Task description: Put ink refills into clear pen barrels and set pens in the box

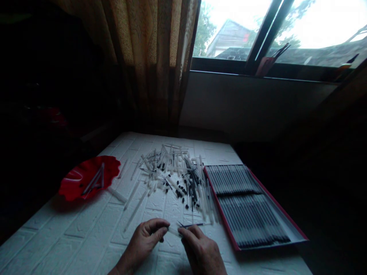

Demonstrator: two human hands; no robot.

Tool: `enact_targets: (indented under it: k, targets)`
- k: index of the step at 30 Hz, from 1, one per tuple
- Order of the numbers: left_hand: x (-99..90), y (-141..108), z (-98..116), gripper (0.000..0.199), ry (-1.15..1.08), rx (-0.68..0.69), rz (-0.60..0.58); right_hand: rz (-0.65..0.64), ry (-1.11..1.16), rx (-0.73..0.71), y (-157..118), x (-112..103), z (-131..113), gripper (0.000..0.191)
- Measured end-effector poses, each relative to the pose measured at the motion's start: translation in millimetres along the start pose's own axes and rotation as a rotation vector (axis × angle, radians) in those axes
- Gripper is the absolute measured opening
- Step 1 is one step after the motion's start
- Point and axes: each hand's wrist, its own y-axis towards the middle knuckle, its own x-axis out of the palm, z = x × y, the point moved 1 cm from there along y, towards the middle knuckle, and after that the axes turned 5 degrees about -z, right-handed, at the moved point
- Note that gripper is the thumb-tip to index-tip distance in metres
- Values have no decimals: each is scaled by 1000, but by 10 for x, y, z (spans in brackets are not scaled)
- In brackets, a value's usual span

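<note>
Near the table's front edge, my left hand [146, 240] pinches one end of a short translucent pen piece [174, 231]. The fingers of my right hand [200, 244] close on its other end. A thin dark refill [192, 225] shows at the right fingertips; whether it is gripped or lies behind them is unclear. Beyond both hands spreads a loose pile of clear pen barrels [172, 158], dark refills [192, 179] and small black caps or plugs [179, 191]. To the right, a red-edged box [286, 225] holds two rows of assembled-looking pens [252, 217].
A red scalloped dish [78, 173] with a few pen parts sits at the table's left. The white brick-patterned table [83, 229] has its far edge near a curtain [149, 57]. Above the wall is a window [226, 34] with a pouch of thin items [265, 65].
</note>
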Motion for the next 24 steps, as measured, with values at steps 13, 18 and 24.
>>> enact_targets:
  k: [13, 18, 24]
  targets:
    - [33, -47, 26, 40, 38, -39, 41, -3, 74, 21, -8, 57, 57, 23]
    - [27, -50, 15, 40, 37, -47, 66, -21, 79, 22, 11, 61, 62, 27]
    - [17, -34, 5, 41, 40, -46, 71, 54, 134, 46, -11, 71, 69, 19]
